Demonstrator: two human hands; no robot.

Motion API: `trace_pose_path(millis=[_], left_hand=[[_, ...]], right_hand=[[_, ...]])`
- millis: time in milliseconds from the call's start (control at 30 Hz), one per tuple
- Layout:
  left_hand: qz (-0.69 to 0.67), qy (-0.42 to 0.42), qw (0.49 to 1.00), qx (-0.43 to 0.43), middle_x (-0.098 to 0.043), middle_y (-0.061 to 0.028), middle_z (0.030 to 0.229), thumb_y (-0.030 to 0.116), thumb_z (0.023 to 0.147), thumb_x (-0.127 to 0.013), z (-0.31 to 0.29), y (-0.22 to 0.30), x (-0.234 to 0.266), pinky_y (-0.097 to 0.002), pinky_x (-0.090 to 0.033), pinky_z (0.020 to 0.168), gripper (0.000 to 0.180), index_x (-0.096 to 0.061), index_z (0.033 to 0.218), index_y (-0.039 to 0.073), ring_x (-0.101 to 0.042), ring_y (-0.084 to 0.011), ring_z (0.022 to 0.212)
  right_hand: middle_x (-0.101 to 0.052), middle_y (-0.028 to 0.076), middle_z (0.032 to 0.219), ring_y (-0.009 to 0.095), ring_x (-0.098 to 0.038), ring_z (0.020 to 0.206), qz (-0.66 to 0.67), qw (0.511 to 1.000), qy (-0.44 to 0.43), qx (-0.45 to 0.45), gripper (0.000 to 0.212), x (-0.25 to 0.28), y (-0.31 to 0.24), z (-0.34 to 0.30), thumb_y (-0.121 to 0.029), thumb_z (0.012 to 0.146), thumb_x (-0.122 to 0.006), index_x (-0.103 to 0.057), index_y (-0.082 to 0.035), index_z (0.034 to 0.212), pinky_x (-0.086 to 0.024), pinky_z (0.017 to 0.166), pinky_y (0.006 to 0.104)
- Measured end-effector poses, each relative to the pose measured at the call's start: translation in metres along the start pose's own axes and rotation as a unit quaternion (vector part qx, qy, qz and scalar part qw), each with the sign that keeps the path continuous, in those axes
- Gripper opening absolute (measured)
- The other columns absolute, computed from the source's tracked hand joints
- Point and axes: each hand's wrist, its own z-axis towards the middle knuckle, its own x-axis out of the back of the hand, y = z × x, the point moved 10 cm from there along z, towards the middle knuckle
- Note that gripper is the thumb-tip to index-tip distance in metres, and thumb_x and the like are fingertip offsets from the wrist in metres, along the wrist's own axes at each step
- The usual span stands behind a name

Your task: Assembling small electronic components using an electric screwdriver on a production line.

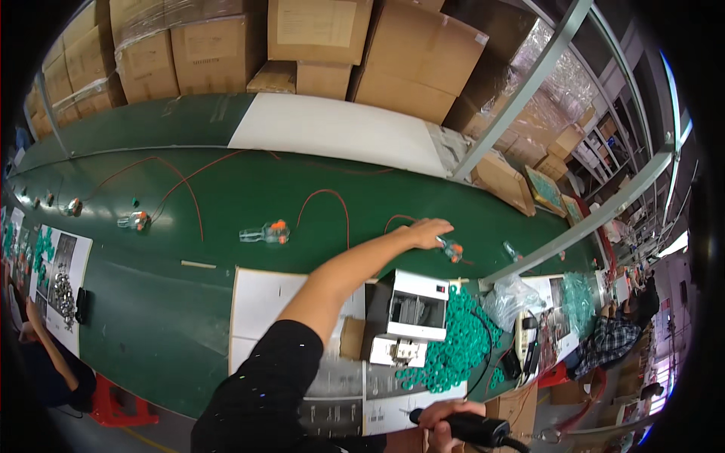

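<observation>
My left hand (425, 233) reaches out over the green conveyor belt. Its fingers close on the end of a clear plastic piece with orange parts (452, 250), though the grip is partly hidden by the hand. Beside that hand a red wire (399, 218) curves over the belt. Low in the view, my right hand (444, 424) is wrapped round a black electric screwdriver (477, 429), whose tip points left. Between my hands stand a white and black box-shaped machine (418, 306) and a heap of green rings (455, 343).
More clear and orange pieces (264, 232) with red wires lie along the belt (332, 177). A grey metal post (521, 87) rises at the right. Clear plastic bags (512, 300) lie beyond the rings. Cartons (219, 57) line the far side. People sit at both sides.
</observation>
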Motion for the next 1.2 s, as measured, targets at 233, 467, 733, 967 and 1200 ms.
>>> trace_pose_path(millis=[233, 467, 733, 967, 1200], left_hand=[[0.169, -0.139, 0.975, 0.035, -0.065, -0.016, 0.1, 0.025, 0.083, -0.076, -0.028, 0.003, 0.013, -0.0483, -0.046, 0.095, 0.031, -0.068, 0.103, 0.004, -0.059, -0.036, 0.108], [0.094, 0.116, 0.968, 0.2, -0.068, -0.0207, 0.113, 0.012, 0.087, -0.071, -0.235, 0.13, 0.276, -0.0453, -0.049, 0.094, 0.034, -0.066, 0.117, -0.003, -0.061, -0.04, 0.107], [0.054, 0.087, 0.927, 0.361, -0.066, -0.0147, 0.119, 0.011, 0.086, -0.074, -0.432, 0.308, 0.206, -0.0435, -0.048, 0.096, 0.038, -0.065, 0.122, 0.001, -0.059, -0.0358, 0.111], [0.064, 0.064, 0.945, 0.315, -0.065, -0.008, 0.122, 0.019, 0.085, -0.075, -0.416, 0.334, 0.166, -0.0412, -0.043, 0.098, 0.04, -0.067, 0.122, 0.006, -0.056, -0.0307, 0.112], [0.046, 0.069, 0.946, 0.315, -0.065, -0.0068, 0.122, 0.021, 0.085, -0.076, -0.42, 0.336, 0.165, -0.041, -0.042, 0.098, 0.04, -0.068, 0.122, 0.007, -0.056, -0.0291, 0.114]], right_hand=[[-0.065, 0.012, 0.084, 0.022, -0.063, 0.071, 0.012, 1.0, 0.008, -0.013, 0.038, 0.008, -0.003, 0.007, -0.009, 0.094, -0.072, -0.048, -0.005, 0.123, -0.055, 0.064, 0.0369], [-0.06, 0.01, 0.069, 0.023, -0.058, 0.055, 0.013, 0.999, 0.024, 0.041, 0.052, 0.032, 0.011, -0.001, -0.019, 0.089, -0.078, -0.041, -0.01, 0.123, -0.051, 0.052, 0.0354], [-0.052, 0.006, 0.061, 0.017, -0.051, 0.046, 0.085, 0.994, -0.025, 0.058, 0.05, -0.036, 0.022, 0.016, -0.03, 0.093, -0.076, -0.043, -0.007, 0.122, -0.047, 0.044, 0.0316], [-0.053, 0.007, 0.062, 0.019, -0.053, 0.049, 0.09, 0.99, -0.108, 0.0, 0.047, -0.103, 0.055, -0.001, -0.027, 0.094, -0.075, -0.042, -0.007, 0.121, -0.05, 0.05, 0.0353], [-0.054, 0.007, 0.062, 0.02, -0.055, 0.051, 0.058, 0.991, -0.118, -0.013, 0.045, -0.106, 0.072, -0.016, -0.025, 0.095, -0.074, -0.041, -0.007, 0.12, -0.051, 0.053, 0.036]])
